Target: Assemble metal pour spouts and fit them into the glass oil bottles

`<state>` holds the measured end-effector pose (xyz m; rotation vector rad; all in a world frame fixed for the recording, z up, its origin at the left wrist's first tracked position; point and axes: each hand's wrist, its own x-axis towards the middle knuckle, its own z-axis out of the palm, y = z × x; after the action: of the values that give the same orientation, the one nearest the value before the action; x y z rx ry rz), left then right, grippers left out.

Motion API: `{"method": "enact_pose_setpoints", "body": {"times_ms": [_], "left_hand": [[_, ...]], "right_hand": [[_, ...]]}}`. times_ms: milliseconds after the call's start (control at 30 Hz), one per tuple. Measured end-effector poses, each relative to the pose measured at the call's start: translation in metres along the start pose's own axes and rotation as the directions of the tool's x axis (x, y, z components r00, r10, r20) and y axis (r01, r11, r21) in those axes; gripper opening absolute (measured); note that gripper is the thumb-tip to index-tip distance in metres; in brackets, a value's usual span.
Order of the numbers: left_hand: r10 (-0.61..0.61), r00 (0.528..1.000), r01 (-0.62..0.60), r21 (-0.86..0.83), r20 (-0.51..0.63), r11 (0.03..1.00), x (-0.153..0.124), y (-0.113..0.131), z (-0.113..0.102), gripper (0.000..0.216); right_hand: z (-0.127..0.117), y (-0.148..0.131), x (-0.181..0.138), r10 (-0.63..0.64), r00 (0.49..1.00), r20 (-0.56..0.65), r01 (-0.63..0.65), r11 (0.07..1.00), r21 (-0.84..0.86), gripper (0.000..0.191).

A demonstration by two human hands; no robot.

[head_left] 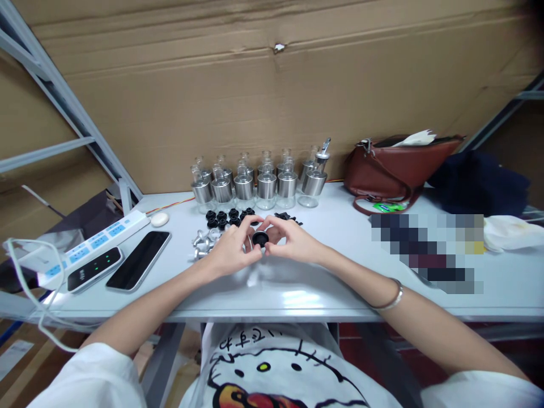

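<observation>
Over the middle of the table, a small round bottle cap (260, 238), black inside with a metal rim, sits between my fingertips. My left hand (233, 249) grips it from the left, and my right hand (294, 242) pinches it from the right. Just beyond my hands are several black stoppers (221, 216) in rows and some thin black pieces (285, 216). Shiny silver metal parts (204, 242) lie beside my left hand, which partly hides them. Behind stand two rows of glass bottles (266, 184) with steel sleeves; the rightmost front one carries a metal pourer (323, 156).
On the left are a power strip (96, 241), a black-faced device (96, 269), a phone (139, 260) and a round white object (160, 219). A brown bag (391, 167), dark cloth (480, 184) and a pixelated item (429, 258) occupy the right. Cardboard (238, 96) walls the back.
</observation>
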<state>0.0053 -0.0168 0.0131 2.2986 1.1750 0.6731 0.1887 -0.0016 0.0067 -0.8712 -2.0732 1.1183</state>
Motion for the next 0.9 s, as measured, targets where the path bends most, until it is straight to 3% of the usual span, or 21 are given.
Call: {"method": "enact_pose_setpoints", "body": {"times_ms": [333,533,900], "left_hand": [[-0.024,1.000,0.024,0.023,-0.011,0.999,-0.0006,0.0010,0.0009,0.049],[0.027,0.996,-0.027,0.004,-0.090,1.000,-0.0020,0.0024,0.0008,0.047],[0.062,0.986,-0.065,-0.015,-0.158,0.998,-0.0041,0.0061,0.0019,0.043]], "right_hand": [[0.0009,0.0019,-0.0001,-0.033,0.999,-0.010,0.032,0.998,-0.049,0.021],[0.0033,-0.0021,-0.0007,-0.062,0.997,-0.040,0.062,0.998,0.005,0.020],[0.0087,-0.0036,-0.0046,-0.063,0.991,-0.118,0.058,0.997,-0.049,0.020]]}}
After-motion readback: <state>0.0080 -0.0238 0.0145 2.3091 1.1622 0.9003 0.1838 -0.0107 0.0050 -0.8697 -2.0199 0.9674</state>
